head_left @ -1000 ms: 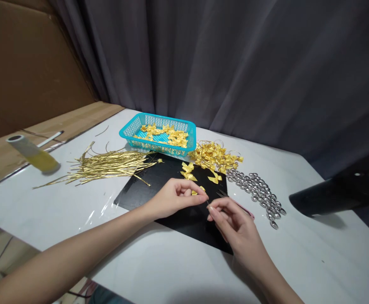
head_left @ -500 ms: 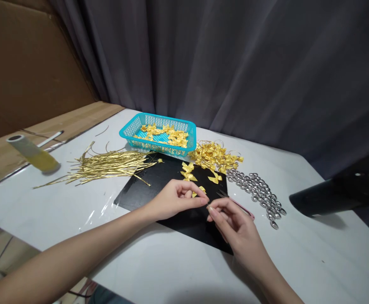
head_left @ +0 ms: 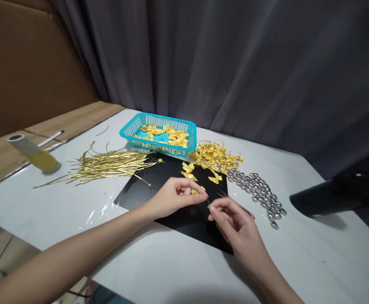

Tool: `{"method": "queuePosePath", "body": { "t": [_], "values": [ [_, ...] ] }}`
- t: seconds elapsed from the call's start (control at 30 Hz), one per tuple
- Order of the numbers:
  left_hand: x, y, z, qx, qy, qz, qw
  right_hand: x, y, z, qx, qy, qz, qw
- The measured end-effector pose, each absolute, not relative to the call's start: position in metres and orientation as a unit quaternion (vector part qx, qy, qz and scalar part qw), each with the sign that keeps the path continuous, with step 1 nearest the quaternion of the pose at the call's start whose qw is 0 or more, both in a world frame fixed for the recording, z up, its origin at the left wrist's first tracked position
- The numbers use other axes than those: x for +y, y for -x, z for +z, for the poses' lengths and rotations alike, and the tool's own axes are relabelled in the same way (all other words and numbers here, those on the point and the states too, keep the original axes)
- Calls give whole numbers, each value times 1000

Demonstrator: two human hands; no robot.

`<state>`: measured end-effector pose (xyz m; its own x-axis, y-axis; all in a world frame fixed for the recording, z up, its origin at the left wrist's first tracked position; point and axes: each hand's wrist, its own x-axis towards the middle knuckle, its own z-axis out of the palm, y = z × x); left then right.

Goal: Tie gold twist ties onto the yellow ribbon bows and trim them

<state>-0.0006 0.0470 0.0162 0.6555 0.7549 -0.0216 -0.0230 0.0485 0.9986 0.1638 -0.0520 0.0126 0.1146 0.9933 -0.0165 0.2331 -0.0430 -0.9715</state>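
Note:
Above the black mat (head_left: 140, 185), my left hand (head_left: 179, 196) pinches one end of a short, thin gold strand (head_left: 208, 202). My right hand (head_left: 231, 219) pinches the strand's other end, fingertips close to the left ones. Several yellow bows lie on the mat beyond my hands, among them one bow (head_left: 216, 177) near its right edge. Pink-handled tweezers or scissors (head_left: 247, 211) lie partly hidden behind my right hand. A bundle of gold strips (head_left: 108, 166) is spread left of the mat.
A turquoise basket (head_left: 159, 148) holds yellow bows. Beside it are a heap of yellow bows (head_left: 214, 156) and silver beads (head_left: 260, 190). A yellow roll (head_left: 34, 154) lies far left; a black cylinder (head_left: 329, 194) stands out at right.
My left fingertips have moved slightly up and left, away from the right ones, so that more of the thin strand shows between them. My right hand has barely moved.

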Motion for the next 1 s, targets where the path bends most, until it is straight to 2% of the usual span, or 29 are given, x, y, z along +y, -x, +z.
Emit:
{"method": "queuePosePath", "body": {
  "t": [1.0],
  "values": [
    [46, 2, 13, 280, -630, 281, 667, -51, -163, 15, -523, 588, 414, 458]
  ]
}}
